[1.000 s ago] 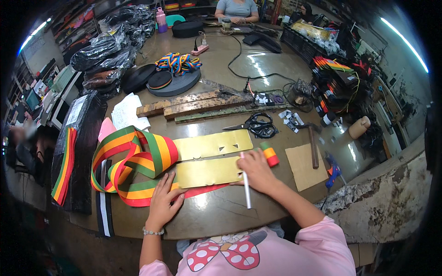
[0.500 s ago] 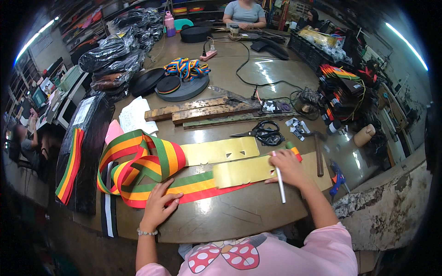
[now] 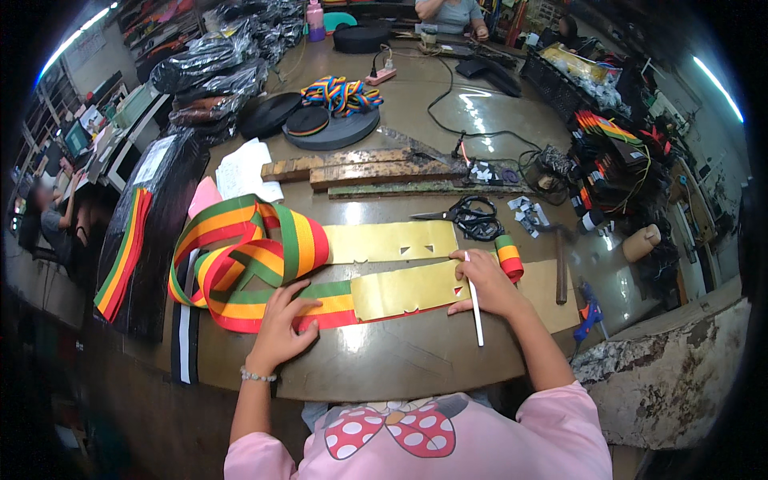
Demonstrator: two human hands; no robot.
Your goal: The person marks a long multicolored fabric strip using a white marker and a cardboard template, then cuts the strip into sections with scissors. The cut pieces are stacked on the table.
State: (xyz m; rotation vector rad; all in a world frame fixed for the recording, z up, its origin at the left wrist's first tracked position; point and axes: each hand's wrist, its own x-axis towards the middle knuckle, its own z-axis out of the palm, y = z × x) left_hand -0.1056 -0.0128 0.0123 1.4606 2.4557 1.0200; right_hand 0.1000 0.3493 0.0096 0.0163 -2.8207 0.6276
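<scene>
My left hand (image 3: 284,334) rests on the flat green, yellow and red striped strap (image 3: 336,316), fingers apart, beside a large looped tangle of it (image 3: 224,232). My right hand (image 3: 492,284) grips a thin white pen-like stick (image 3: 478,320) with its fingers at the end of a lower yellow notched template (image 3: 396,292), which lies over the strap. An upper yellow template (image 3: 376,242) with triangular cutouts lies behind it. A rolled striped piece (image 3: 507,254) sits right of my right hand; black scissors (image 3: 476,220) lie behind.
Wooden battens (image 3: 364,176), webbing rolls (image 3: 331,132), wrapped bundles (image 3: 136,240) and a black cord surround the workspace. A hammer (image 3: 560,272), glue gun (image 3: 590,312) and cardboard sheet (image 3: 548,312) are at the right. Co-workers sit across (image 3: 448,20) and at left (image 3: 56,216).
My right hand and the lower template moved rightward, exposing more striped strap, then slightly back left. My left hand stays on the strap's left part. The camera's view has shifted somewhat.
</scene>
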